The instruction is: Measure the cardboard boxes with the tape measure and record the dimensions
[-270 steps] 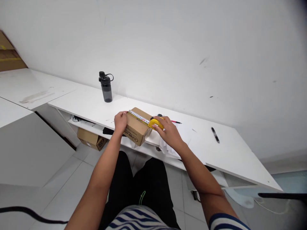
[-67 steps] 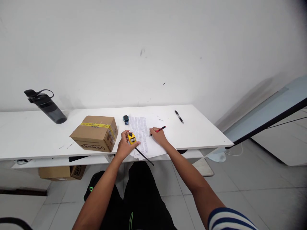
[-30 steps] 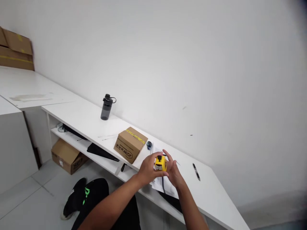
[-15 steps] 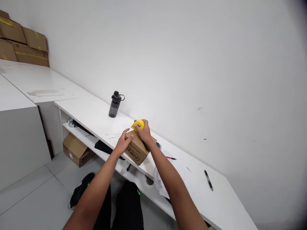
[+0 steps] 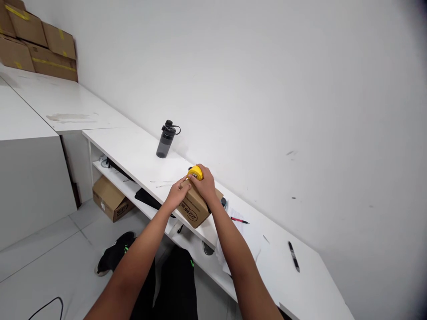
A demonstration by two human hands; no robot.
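A small brown cardboard box with dark printing rests on the white table, close to its front edge. My right hand is closed around a yellow tape measure and holds it against the top of the box at the far end. My left hand grips the left edge of the box, thumb on top. Its index fingertip is beside the mouth of the tape measure. Whether those fingers also touch the metal blade is too small to tell.
A dark water bottle stands behind the box near the wall. To the right lie papers, a red pen and a black pen. An open carton sits below at left. Several cartons are stacked far left.
My left fingers have moved in to the tape measure and closed against the box edge. The tape measure has turned slightly in my right hand. The view has shifted a little.
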